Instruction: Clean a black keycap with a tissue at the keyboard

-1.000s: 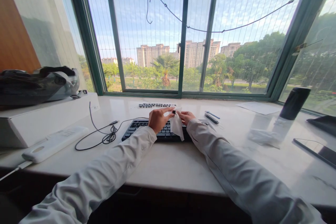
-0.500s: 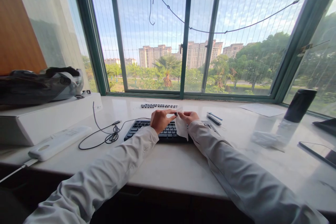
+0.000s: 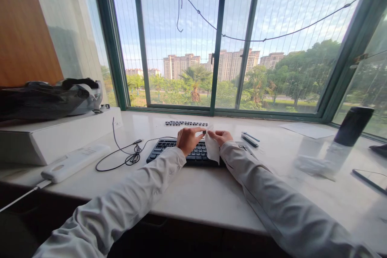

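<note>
Above the black keyboard [image 3: 198, 155], both hands meet at a small dark keycap. My left hand [image 3: 188, 140] is closed, pinching the keycap [image 3: 204, 132] between thumb and fingertip. Pressed against the keycap's right side is a thin white wipe [image 3: 213, 150], which my right hand [image 3: 221, 136] grips with its fingers; the wipe hangs down over the keys. Behind the keyboard lie rows of loose keycaps [image 3: 186, 123] on the white countertop. My forearms and the wipe hide part of the keyboard.
Left of the keyboard lies a coiled black cable [image 3: 132, 158], with a white power strip [image 3: 77, 162] and a white box [image 3: 60, 135] further left. Pens [image 3: 249, 140], a clear plastic bag [image 3: 314, 166], a black cylinder [image 3: 354, 126], a paper sheet [image 3: 306, 130] and a phone-like slab [image 3: 370, 181] lie to the right.
The view has shifted slightly, so everything sits a little further right. Both hands keep their grips on the keycap and wipe, with only small finger movement.
</note>
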Tool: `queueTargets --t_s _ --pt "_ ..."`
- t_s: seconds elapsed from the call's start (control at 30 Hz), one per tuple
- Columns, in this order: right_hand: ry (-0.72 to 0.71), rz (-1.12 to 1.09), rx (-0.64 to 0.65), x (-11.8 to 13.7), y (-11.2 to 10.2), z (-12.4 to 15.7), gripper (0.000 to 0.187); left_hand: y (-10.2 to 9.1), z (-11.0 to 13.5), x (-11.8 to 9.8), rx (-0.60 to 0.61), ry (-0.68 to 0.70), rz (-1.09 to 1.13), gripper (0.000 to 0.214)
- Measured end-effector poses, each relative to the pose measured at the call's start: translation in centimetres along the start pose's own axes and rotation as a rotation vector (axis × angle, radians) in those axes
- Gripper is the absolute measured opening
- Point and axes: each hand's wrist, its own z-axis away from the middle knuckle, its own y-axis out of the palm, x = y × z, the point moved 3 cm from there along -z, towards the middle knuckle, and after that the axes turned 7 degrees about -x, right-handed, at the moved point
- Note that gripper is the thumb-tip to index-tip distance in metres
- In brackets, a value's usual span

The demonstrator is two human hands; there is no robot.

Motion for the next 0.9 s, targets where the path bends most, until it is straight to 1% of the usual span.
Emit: queueTargets --t_s 0.07,0.2,0.3,0.43,0.6,0.7,0.8,0.9 --pt "0.040 -0.010 0.004 0.13 0.26 0.12 0.045 -0.13 -0.04 -0.03 0.005 0.009 -0.022 0.025" --pt "0.010 -0.007 0.063 0.42 0.59 0.44 0.052 -0.04 -0.06 0.19 0.019 0.013 -0.029 0.025" --pt "0.025 -0.028 0.082 0.28 0.66 0.61 0.054 0.23 0.06 0.24 0.028 0.029 0.017 0.028" --pt "0.036 -0.054 0.072 0.26 0.72 0.53 0.051 0.38 0.16 0.04 0.026 0.066 0.090 0.033" --pt "0.040 -0.081 0.064 0.52 0.73 0.47 0.049 0.14 -0.14 0.35 -0.039 0.027 0.138 0.029" --pt "0.045 -0.083 0.060 0.45 0.64 0.52 0.048 0.24 -0.24 0.49 -0.016 0.052 0.164 0.024" --pt "0.052 -0.081 0.068 0.29 0.64 0.51 0.047 0.35 -0.19 0.37 0.033 0.096 0.208 0.027" --pt "0.049 -0.092 0.073 0.23 0.80 0.47 0.046 0.26 -0.16 0.26 0.038 0.106 0.215 0.028"
